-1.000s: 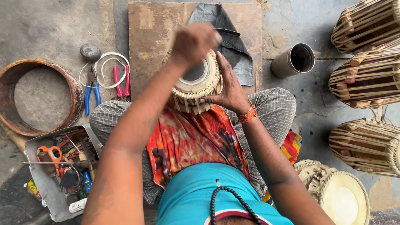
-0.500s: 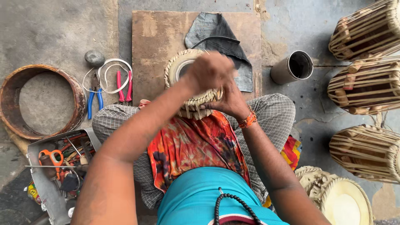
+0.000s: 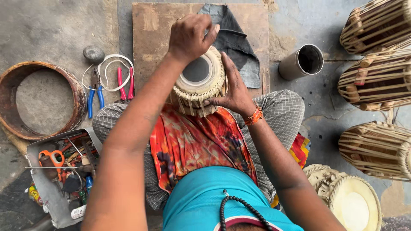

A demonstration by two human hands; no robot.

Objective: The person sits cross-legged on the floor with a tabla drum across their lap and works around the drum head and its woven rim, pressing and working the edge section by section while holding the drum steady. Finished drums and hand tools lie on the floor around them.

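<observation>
Overhead, head view:
Drum: small drum (image 3: 198, 81) sits frame centre, tilted on the lap's orange cloth (image 3: 195, 143).
Left hand (image 3: 190, 36): fingers curled together above the far rim.
Right hand (image 3: 233, 92): fingers spread, bracing the drum's side.
Advice: keep that brace firm.

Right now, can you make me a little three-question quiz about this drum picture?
1. True or false: the right hand rests on the side of the small drum.
2. Which tools lie left of the wooden board? A) pliers with blue and pink handles B) a saw C) a paintbrush
3. Fill in: the scissors in the metal tray have ____ handles.

Key: 1 true; 2 A; 3 orange.
</observation>
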